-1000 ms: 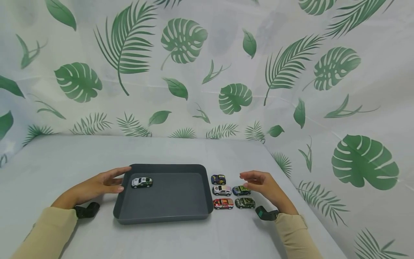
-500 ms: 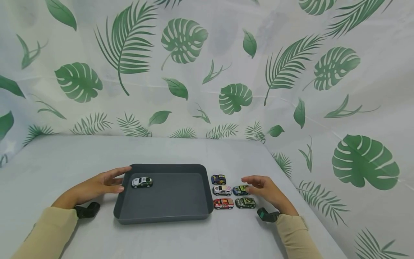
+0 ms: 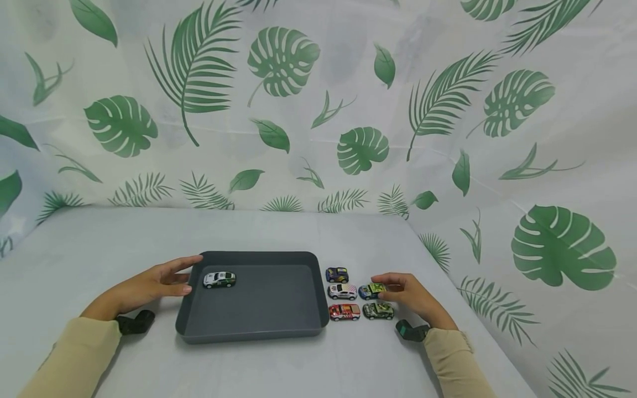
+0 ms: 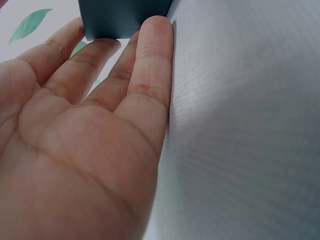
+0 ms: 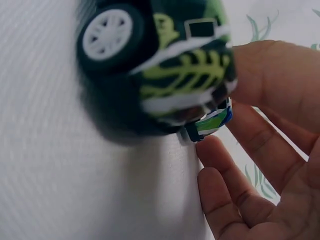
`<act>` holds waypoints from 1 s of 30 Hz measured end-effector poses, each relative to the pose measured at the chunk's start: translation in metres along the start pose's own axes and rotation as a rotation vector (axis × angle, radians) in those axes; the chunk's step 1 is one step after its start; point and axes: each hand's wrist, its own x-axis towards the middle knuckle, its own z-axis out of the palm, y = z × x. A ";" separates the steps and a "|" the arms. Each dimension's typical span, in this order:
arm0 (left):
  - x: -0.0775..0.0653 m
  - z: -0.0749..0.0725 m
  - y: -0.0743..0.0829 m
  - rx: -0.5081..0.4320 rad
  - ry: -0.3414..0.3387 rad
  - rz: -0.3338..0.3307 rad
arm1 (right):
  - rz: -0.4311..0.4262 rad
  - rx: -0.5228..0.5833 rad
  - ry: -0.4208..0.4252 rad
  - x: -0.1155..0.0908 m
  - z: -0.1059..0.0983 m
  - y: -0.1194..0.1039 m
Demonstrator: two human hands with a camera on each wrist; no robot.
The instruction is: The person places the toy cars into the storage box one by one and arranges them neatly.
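Note:
My left hand rests against the left side of a dark grey tray, fingers straight. In the left wrist view its fingertips meet the tray's wall. A white toy car with dark markings sits in the tray's back left part. On the right, my right hand pinches a blue-and-green toy car, thumb at the near side and fingers at the far side. The right wrist view shows this blue-and-green car partly hidden behind a camouflage green toy car.
Beside the tray's right wall stand a dark blue toy car, a white one and a red one. The camouflage green car is just in front of the pinched one. A leaf-patterned curtain closes off the table's back and right.
My right hand has come down and nearer, its thumb and fingers closing about the blue-and-green toy car. My left hand stays at the tray.

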 end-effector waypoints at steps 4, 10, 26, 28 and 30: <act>0.000 -0.001 0.000 0.000 0.003 0.005 | -0.026 0.009 -0.030 0.000 -0.001 0.000; 0.001 -0.002 0.001 0.000 0.004 0.008 | -0.024 0.005 -0.028 0.001 -0.002 -0.001; 0.001 0.000 -0.001 0.006 0.011 -0.012 | -0.020 -0.037 0.056 -0.002 0.002 -0.004; 0.001 0.001 0.000 0.012 0.012 -0.015 | -0.026 -0.028 0.059 -0.003 0.002 -0.005; 0.002 0.001 0.001 0.011 0.011 -0.022 | -0.038 -0.014 0.057 -0.005 0.002 -0.005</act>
